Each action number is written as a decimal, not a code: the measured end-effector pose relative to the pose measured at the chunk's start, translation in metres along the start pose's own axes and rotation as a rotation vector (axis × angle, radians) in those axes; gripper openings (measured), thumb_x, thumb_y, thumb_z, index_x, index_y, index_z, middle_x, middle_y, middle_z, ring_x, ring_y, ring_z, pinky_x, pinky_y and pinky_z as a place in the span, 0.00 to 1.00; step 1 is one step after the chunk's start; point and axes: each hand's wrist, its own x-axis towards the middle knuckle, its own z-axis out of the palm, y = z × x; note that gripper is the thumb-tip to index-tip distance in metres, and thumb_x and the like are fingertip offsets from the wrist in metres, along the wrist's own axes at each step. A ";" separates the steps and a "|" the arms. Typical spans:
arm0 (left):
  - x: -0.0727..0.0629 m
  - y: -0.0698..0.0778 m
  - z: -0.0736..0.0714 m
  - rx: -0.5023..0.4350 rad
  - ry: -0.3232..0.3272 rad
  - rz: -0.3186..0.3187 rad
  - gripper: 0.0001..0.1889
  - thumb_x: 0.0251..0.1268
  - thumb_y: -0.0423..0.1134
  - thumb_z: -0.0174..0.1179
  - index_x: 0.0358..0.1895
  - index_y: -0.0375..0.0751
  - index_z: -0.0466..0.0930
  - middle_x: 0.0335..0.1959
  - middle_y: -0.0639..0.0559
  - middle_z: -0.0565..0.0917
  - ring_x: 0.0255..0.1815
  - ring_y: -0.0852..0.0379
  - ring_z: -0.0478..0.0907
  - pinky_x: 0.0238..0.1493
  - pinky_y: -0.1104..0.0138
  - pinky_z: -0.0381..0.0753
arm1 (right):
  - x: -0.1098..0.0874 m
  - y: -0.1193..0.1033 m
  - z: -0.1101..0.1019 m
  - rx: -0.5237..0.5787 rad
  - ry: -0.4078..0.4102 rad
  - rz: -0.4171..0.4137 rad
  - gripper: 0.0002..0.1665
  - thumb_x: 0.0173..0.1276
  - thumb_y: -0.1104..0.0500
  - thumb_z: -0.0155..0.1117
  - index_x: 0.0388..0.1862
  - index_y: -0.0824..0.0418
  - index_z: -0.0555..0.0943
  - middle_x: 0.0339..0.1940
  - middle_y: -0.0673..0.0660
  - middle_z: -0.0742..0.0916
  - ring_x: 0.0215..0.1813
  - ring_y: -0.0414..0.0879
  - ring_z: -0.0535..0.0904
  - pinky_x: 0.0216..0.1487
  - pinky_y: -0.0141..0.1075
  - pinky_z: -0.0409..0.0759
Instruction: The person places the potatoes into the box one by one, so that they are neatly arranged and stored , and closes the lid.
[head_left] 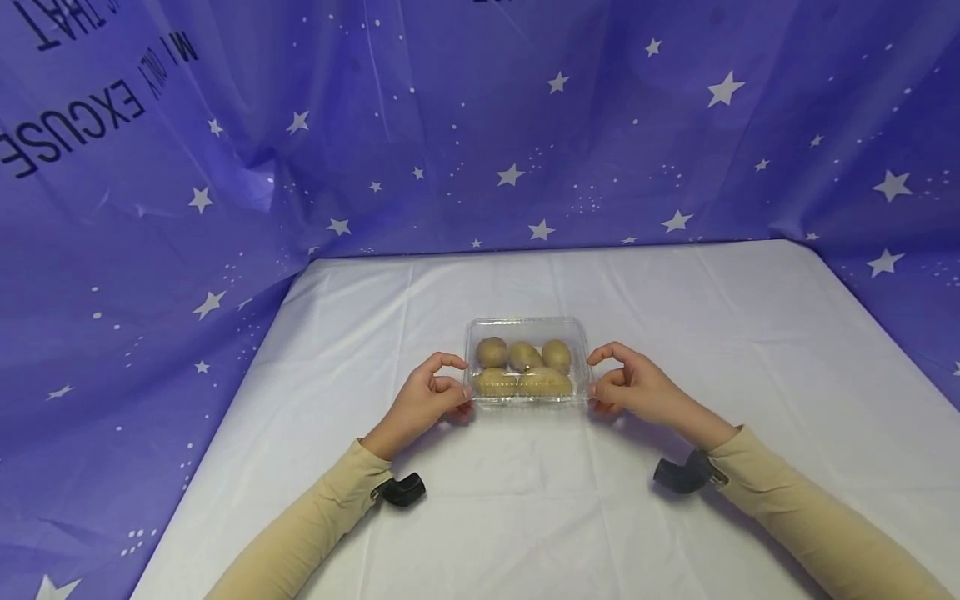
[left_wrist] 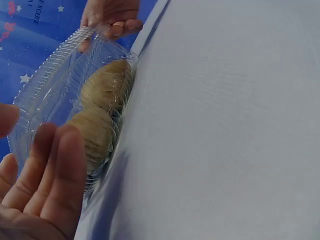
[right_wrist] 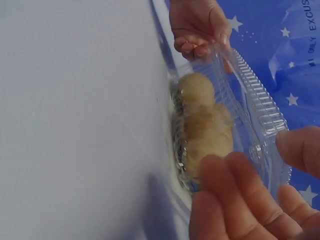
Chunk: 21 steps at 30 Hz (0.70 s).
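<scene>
A clear plastic clamshell box (head_left: 528, 327) with several potatoes (head_left: 545, 382) inside is close over the white cloth in the head view, its lid down. My left hand (head_left: 430, 394) holds its left side, thumb by the near corner and index finger further back along the edge. Mirroring this, my right hand (head_left: 632, 385) grips the right side with thumb and bent fingers. In the left wrist view the ridged rim of the box (left_wrist: 55, 62) passes by the left thumb and fingers. Potatoes (right_wrist: 202, 135) show through the clear wall in the right wrist view.
White cloth (head_left: 517, 508) covers the table, with some creases. A purple sheet with white stars (head_left: 510, 175) hangs behind and along the sides. Black curved pieces (head_left: 405, 490) are fixed at both sleeve cuffs.
</scene>
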 end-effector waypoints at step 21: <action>0.001 -0.002 0.003 -0.079 -0.007 -0.028 0.23 0.66 0.25 0.55 0.64 0.28 0.63 0.23 0.55 0.85 0.23 0.58 0.84 0.28 0.67 0.88 | -0.006 -0.002 0.009 0.044 0.059 0.019 0.27 0.70 0.71 0.58 0.63 0.79 0.60 0.24 0.48 0.87 0.27 0.40 0.86 0.30 0.36 0.90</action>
